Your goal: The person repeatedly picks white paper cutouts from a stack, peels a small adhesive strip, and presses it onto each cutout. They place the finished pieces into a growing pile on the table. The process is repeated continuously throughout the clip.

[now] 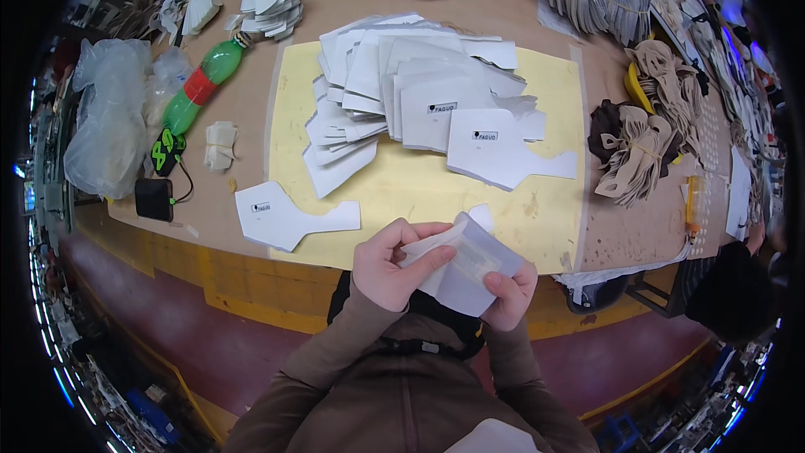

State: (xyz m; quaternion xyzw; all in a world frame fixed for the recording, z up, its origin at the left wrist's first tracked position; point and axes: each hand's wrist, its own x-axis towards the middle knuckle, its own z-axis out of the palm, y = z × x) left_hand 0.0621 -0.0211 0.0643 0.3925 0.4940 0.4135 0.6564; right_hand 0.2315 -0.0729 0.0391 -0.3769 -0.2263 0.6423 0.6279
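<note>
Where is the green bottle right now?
In the head view, the green bottle lies on the table at left, between the plastic bags and the yellow sheet.

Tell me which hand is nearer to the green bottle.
Left. The left hand is right of the green bottle and below it in the picture; the right hand is farther right and slightly lower.

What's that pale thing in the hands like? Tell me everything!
The pale piece is thin and grey-white, like fabric or soft sheet, with a mottled patch near its middle. It's tilted over the near edge of the table. The left hand pinches its left side, the right hand its right. Its underside is hidden.
</note>
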